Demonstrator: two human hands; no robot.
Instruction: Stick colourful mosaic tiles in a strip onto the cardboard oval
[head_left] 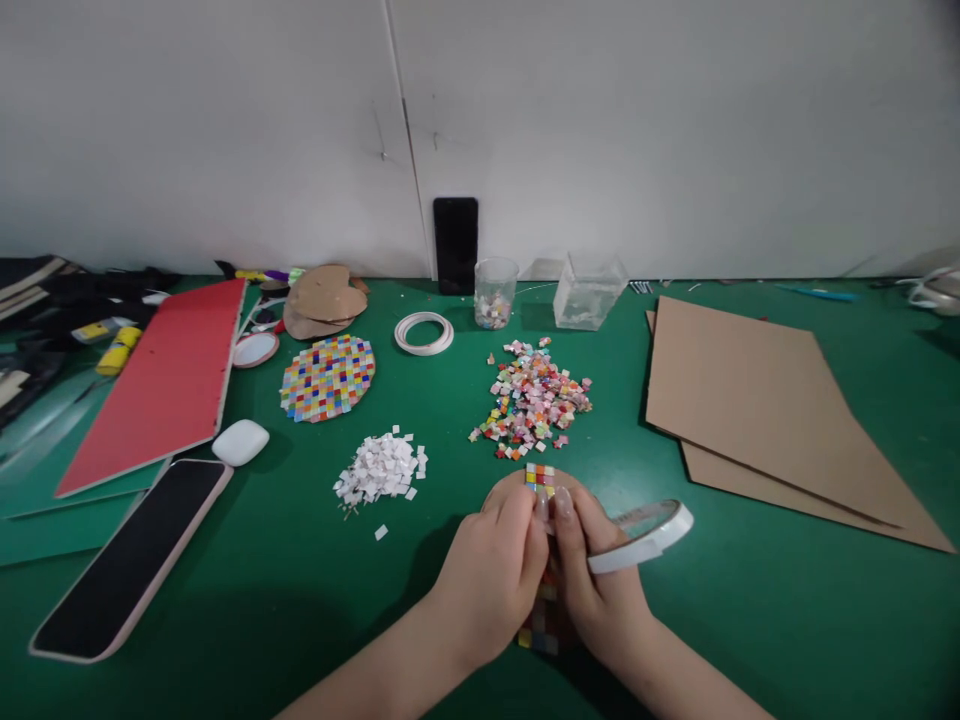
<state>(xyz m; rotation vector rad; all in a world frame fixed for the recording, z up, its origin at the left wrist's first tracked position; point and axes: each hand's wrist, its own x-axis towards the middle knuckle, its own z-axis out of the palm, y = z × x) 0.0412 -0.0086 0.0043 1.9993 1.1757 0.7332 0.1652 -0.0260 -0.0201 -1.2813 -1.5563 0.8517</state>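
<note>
- Clutter (45,300) at the upper-left edge, dark and cut off by the frame; separate items are hard to make out.
- Red board (169,385), left, covering part of the green sheets (82,525) under it.
- Smartphone (131,565), lower left, screen dark.
- Round tile mosaic (328,378), left of centre, fully visible.
- White squares (380,468), heaped below the mosaic, the lower ones buried.
- Left hand (487,570), lower centre, fingers curled, tips meeting the right hand's; I cannot tell what it pinches.
- Clear cup (495,292), upper centre, small pieces in its bottom.
- Multicoloured tiles (534,395), loosely piled at centre.
- Cardboard disc (504,484), lower centre, mostly hidden under both hands; mosaic tiles show beyond and below them.
- Right hand (600,575), lower centre, fingers bent inward; whatever lies between its fingertips is hidden. White tape roll (652,546) at its fingers, partly covered.
- Cardboard sheets (735,385), right, the lower mostly covered.
- White object (937,292), far-right edge, cut off, unidentifiable.
</note>
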